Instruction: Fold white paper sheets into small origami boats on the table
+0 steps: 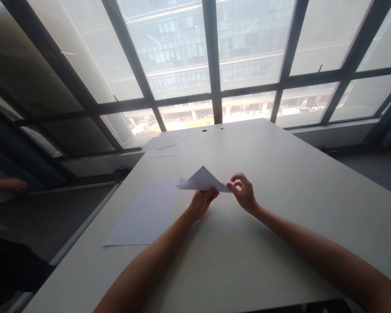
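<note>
A folded sheet of paper [202,177], white and roughly triangular with its peak up, is held above the table. My left hand [203,202] pinches its lower edge near the middle, thumb on the near side. At the paper's right corner, my right hand [244,191] has thumb and index finger closed on the tip, the other fingers curled. To the left, a flat white sheet of paper [143,215] lies on the table under and beside my left forearm.
The white table [296,234] stretches toward large windows. Several loose papers [163,142] lie at its far left corner, near a round cable hole [204,131]. Beyond the left edge, another person's hand [14,184] and dark clothing [13,269] show.
</note>
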`<state>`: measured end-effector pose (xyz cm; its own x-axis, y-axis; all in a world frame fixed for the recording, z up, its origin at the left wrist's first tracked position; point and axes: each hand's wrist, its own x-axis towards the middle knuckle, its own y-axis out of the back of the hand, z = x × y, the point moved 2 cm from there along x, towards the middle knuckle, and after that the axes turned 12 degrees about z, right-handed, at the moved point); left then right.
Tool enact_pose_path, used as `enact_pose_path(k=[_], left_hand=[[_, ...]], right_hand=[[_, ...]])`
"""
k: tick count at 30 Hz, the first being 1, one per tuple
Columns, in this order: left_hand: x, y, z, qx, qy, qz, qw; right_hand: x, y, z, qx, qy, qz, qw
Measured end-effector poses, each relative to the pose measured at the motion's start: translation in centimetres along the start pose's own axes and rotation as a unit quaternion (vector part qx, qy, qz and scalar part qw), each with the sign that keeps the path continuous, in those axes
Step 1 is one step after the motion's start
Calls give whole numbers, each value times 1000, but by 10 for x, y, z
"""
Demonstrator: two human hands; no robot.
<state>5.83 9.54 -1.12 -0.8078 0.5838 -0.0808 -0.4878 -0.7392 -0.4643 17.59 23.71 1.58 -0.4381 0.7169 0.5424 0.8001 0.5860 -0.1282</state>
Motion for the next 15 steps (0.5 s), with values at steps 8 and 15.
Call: enact_pose_path(k=[8, 15], left_hand=[[-5, -5, 7, -13, -3, -11, 1000], [-6, -6, 7, -14, 6, -48, 999]], right_hand=[[-2, -4, 3, 77, -148, -163, 972], [-3, -4, 9, 195, -285, -169, 923]])
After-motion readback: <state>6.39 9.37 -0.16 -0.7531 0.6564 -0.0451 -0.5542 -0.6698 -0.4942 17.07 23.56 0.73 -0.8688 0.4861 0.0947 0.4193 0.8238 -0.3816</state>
